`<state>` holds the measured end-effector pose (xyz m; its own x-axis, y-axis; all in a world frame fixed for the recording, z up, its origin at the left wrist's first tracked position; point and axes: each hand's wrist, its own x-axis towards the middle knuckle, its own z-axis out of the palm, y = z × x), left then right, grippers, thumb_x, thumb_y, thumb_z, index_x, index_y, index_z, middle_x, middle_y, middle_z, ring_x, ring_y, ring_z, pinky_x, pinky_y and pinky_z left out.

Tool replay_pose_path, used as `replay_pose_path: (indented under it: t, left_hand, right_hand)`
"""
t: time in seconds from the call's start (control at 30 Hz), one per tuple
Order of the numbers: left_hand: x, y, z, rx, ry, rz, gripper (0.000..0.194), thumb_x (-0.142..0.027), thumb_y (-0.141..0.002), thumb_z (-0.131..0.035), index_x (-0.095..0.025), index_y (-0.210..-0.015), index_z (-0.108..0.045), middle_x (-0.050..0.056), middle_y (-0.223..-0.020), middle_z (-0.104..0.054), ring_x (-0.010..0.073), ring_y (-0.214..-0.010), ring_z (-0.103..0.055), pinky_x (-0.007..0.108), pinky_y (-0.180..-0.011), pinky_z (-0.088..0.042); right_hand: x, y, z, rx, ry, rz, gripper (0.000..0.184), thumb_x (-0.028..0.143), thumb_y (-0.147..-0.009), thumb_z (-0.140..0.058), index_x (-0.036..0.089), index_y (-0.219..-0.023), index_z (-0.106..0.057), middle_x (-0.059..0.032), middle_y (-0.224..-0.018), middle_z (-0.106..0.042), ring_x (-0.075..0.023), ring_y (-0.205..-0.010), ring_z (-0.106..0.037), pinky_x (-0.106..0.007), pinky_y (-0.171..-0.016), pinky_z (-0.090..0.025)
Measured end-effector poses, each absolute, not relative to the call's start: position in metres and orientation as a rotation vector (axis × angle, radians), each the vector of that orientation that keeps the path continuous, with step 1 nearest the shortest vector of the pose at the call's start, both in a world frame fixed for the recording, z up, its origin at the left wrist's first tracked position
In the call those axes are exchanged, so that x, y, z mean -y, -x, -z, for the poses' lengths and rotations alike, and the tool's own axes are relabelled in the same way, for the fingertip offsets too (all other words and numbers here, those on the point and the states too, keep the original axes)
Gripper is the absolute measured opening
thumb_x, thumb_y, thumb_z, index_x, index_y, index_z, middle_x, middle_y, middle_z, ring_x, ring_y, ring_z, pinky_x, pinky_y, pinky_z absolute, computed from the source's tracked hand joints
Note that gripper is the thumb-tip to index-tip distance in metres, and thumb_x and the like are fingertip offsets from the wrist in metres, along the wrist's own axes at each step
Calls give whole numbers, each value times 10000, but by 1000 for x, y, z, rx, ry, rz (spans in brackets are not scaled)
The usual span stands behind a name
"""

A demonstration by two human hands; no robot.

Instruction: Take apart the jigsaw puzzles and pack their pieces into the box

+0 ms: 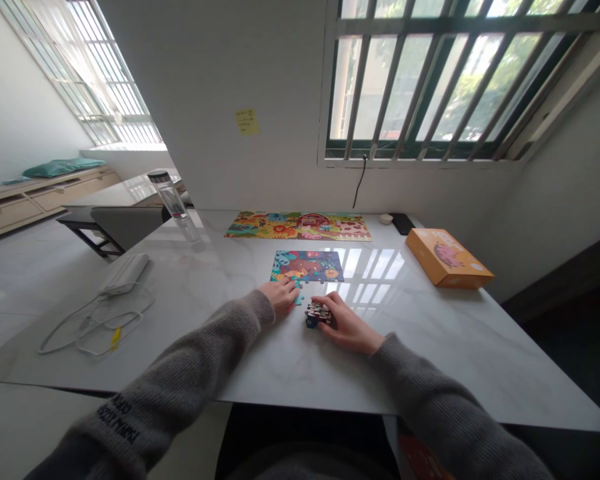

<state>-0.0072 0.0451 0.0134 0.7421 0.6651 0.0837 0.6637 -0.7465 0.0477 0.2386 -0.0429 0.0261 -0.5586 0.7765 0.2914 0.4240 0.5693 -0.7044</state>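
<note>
A partly joined jigsaw puzzle (307, 265) in blue, brown and teal lies flat on the table in front of me. My left hand (281, 297) rests at its lower left corner, fingers stretched out and lying flat over teal puzzle pieces (299, 298) there. Part of those pieces is hidden under the fingers. To the right, my right hand (349, 327) is closed around a small stack of puzzle pieces (318, 313), thumb on the near side and fingers on the far side. The stack sits at or just above the tabletop; I cannot tell which.
Two joined, brightly coloured animal puzzles (300, 227) lie along the wall. An orange box (447, 259), a black phone (403, 223) and a small white object (386, 219) are at the right. A glass bottle (177, 208) and a white adapter with cable (126, 273) are at the left.
</note>
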Motion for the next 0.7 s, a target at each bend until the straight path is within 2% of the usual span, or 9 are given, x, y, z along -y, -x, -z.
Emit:
replay_pose_path:
  t: [0.1, 0.23, 0.37, 0.57, 0.7]
  left_hand:
    - [-42, 7, -12, -1114, -2934, -132, 268, -127, -875, -466, -153, -1066, -652, 167, -1035, -655, 305, -1050, -563, 446, -899, -492]
    - [-41, 11, -13, -1109, -2926, -187, 361, -200, -850, -551, -257, -1202, -609, 119, -1123, -601, 309, -1115, -513, 426, -878, -503]
    - [-46, 14, -17, -1092, -2871, -104, 459, -129, -772, -593, -343, -1175, -635, 90, -1123, -570, 304, -1119, -499, 397, -840, -530]
    - [-52, 9, -24, -984, -2976, -56, 469, -67, -798, -534, -322, -1174, -650, 122, -1165, -564, 335, -1241, -444, 407, -843, -528]
    - [-51, 2, -29, -938, -3038, -68, 351, -80, -822, -529, -289, -1059, -683, 118, -1126, -588, 295, -1124, -512, 443, -935, -469]
  right_hand:
    - [43, -239, -26, 2218, 953, -760, 600, 96, -829, -593, 242, -1392, -445, -71, -1133, -456, -201, -1059, -538, -382, -989, -492]
    - [42, -239, -26, 2222, 959, -762, 608, 94, -825, -591, 234, -1398, -442, -73, -1133, -460, -200, -1047, -542, -374, -975, -498]
    - [43, -240, -28, 2226, 957, -772, 615, 98, -833, -587, 240, -1410, -432, -72, -1136, -466, -194, -1029, -549, -365, -958, -507]
    - [42, -241, -28, 2232, 946, -780, 610, 104, -839, -588, 239, -1412, -430, -71, -1139, -461, -194, -1046, -544, -363, -974, -497]
    - [42, -241, -28, 2231, 946, -782, 606, 106, -840, -587, 242, -1410, -431, -70, -1138, -463, -194, -1051, -541, -362, -981, -492]
